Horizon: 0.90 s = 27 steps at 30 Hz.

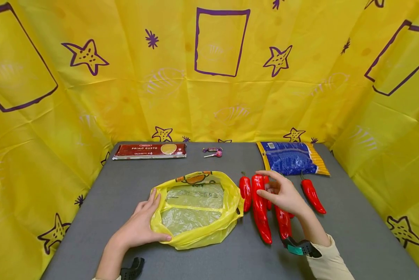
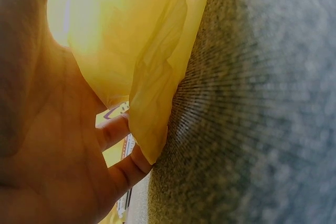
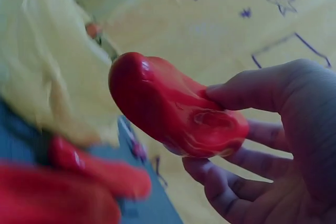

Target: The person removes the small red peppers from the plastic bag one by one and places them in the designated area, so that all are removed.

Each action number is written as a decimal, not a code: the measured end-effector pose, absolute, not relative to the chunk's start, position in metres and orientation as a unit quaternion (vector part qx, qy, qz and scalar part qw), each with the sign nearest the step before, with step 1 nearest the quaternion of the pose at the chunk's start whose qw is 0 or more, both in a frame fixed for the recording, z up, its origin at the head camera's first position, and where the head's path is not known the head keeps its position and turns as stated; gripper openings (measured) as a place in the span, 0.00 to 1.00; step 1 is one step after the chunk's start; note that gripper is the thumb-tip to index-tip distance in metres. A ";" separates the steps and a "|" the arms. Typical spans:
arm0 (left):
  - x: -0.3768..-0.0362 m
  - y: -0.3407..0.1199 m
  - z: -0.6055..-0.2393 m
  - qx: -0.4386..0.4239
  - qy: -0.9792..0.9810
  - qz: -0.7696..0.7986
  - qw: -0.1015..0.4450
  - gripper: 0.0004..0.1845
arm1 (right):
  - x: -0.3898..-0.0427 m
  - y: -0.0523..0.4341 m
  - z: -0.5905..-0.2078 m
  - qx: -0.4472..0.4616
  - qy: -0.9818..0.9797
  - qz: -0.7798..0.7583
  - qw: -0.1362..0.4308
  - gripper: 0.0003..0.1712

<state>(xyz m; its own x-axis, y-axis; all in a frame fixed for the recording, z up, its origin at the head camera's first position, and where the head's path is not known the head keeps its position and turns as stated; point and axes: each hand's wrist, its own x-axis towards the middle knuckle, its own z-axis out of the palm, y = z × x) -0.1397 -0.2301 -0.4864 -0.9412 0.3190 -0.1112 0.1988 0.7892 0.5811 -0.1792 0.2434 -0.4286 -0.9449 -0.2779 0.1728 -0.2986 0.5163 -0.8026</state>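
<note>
My left hand [image 1: 142,223] rests spread against the left side of an open yellow plastic bag [image 1: 202,237]. Its thumb lies at the bag's near edge and its fingers touch the far left rim; in the left wrist view the bag's thin wall [image 2: 152,77] stands along the palm. To the right, my right hand [image 1: 283,192] pinches a long red pepper [image 1: 260,216] by its upper end, between thumb and fingers. The right wrist view shows that glossy pepper [image 3: 168,108] raised above others. Beside it lie more red peppers, one [image 1: 245,192] close to the bag and another [image 1: 283,223] partly under my wrist.
Farther right lies a separate red pepper [image 1: 312,195]. Behind it is a blue and yellow packet [image 1: 290,157]. A spaghetti pack [image 1: 149,151] lies at the back left, with a lollipop [image 1: 218,154] and a wrapped candy [image 1: 212,149] at the back middle. Yellow cloth [image 1: 153,97] walls the grey table.
</note>
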 end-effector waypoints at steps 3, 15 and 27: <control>-0.140 -0.230 -0.487 0.139 0.940 0.293 0.104 0.78 | -0.171 0.268 -0.432 0.156 -0.877 0.454 0.017 0.32; -0.140 -0.229 -0.486 0.143 0.941 0.288 0.101 0.78 | -0.133 0.363 -0.447 0.062 -0.913 0.401 0.031 0.33; -0.140 -0.230 -0.487 0.140 0.943 0.284 0.101 0.78 | -0.125 0.383 -0.472 0.027 -0.905 0.419 -0.068 0.35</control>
